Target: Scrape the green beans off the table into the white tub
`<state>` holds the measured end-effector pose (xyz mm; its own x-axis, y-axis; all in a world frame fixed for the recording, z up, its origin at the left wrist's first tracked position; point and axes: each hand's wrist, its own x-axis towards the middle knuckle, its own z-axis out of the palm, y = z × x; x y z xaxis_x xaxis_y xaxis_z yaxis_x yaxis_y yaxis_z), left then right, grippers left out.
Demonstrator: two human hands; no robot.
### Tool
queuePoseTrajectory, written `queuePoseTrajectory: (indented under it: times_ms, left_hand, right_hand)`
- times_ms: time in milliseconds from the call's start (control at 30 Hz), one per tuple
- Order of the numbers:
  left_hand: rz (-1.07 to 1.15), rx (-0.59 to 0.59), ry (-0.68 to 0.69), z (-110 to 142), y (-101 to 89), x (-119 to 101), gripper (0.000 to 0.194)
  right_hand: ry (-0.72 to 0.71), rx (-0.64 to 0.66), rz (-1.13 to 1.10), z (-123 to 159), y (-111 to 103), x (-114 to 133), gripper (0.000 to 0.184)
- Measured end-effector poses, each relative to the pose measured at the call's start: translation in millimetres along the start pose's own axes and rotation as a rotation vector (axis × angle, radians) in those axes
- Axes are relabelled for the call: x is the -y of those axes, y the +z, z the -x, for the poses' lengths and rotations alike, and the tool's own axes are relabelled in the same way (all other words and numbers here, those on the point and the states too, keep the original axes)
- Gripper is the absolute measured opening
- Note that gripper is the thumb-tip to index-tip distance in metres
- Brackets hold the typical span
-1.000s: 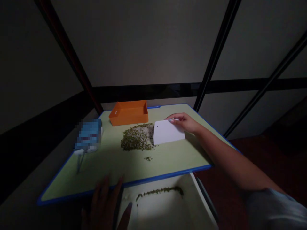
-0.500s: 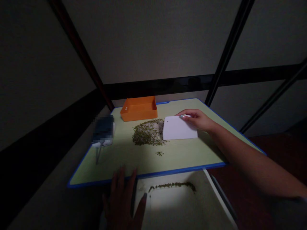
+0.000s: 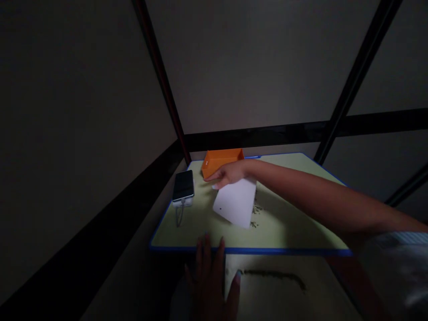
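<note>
Plastic, white and stiff-looking, fills the grip of the right hand (image 3: 228,174): a bench scraper (image 3: 236,204), held tilted over the middle of a pale green cutting board (image 3: 294,223) with a blue rim. The fingers (image 3: 214,177) and thumb seem to pinch its top edge, though the dim light makes that a best reading. Gripping it there leaves the long lower edge free, with one corner dropping toward 5 o'clock. I cannot tell whether that corner touches the board. At the scraper's 3 o'clock, a few green grains (image 3: 257,208) lie scattered on the board, and anything beneath the scraper is hidden. At its 12 o'clock, an orange plastic tray (image 3: 222,161) sits by the far rim, just beyond the fingers, within easy reach of the hand. At 9 o'clock, a smartphone (image 3: 183,185) lies screen up at the board's edge with a cable (image 3: 179,217) trailing from below, apparently kept aside from the grains. At 6 o'clock, the left hand (image 3: 211,278) is open with its fingers spread, the tips at the near rim, a placement that looks meant to steady the board. Below it, a white surface (image 3: 267,294) carries a line of green grains (image 3: 274,275).
</note>
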<state>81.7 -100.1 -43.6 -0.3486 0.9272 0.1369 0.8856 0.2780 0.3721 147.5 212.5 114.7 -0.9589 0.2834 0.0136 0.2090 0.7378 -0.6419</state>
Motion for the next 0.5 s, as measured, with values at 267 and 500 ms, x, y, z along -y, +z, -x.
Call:
queuePoseTrajectory:
  times_ms: [267,500]
  left_hand:
    - [-0.040,0.070,-0.037,2,-16.4,-19,0.068]
    - [-0.037,0.133,-0.059,0,-28.7,-28,0.075]
  right_hand:
    - [0.223,0.125,0.091,-76,16,34,0.065]
    - [0.220,0.102,0.114,-66,22,40,0.062]
